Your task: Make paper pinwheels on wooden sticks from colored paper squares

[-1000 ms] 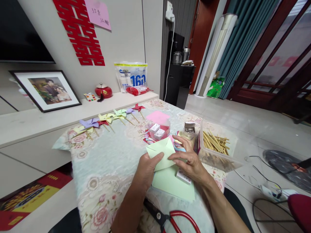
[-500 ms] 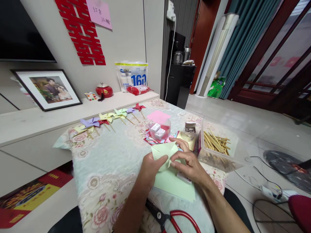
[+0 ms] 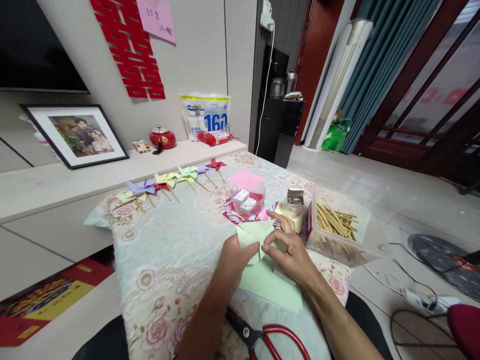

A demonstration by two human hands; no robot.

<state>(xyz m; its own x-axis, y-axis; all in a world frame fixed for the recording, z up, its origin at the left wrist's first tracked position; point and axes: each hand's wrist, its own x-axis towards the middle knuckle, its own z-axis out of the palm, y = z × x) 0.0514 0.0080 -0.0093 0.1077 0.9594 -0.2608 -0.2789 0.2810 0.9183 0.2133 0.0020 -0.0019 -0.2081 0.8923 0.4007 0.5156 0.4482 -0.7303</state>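
The small green paper [image 3: 258, 235] is pinched between the closed fingers of the left hand [image 3: 234, 257] and the right hand [image 3: 294, 255], right above the flat green sheet [image 3: 270, 287] on the table [image 3: 168, 260], with both hands equally near.

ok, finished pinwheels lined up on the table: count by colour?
yellow pinwheels: 2
purple pinwheels: 2
red pinwheels: 2
green pinwheel: 1
Total: 7
Not counted: the half-folded green paper.
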